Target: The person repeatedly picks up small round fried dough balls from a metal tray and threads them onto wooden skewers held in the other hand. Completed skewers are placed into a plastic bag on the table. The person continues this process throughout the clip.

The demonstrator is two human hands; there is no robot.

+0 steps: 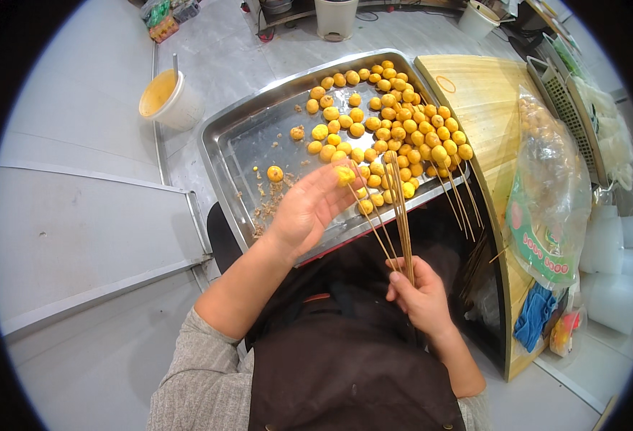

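My left hand holds a yellow ball-shaped piece of food in its fingertips, at the tip of a thin wooden skewer. Below and to the right, my right hand grips a bundle of skewers near their lower ends, their tips fanning up over the tray. The large metal tray in front of me bears many loose yellow balls and brown crumbs at its left. Several skewers threaded with balls lie on the tray's right side, their bare ends sticking out over the near edge.
A wooden board adjoins the tray on the right, with a clear printed plastic bag and a blue cloth on it. A white bucket with a handle in it stands on the floor at the left. White tubs stand at the far right.
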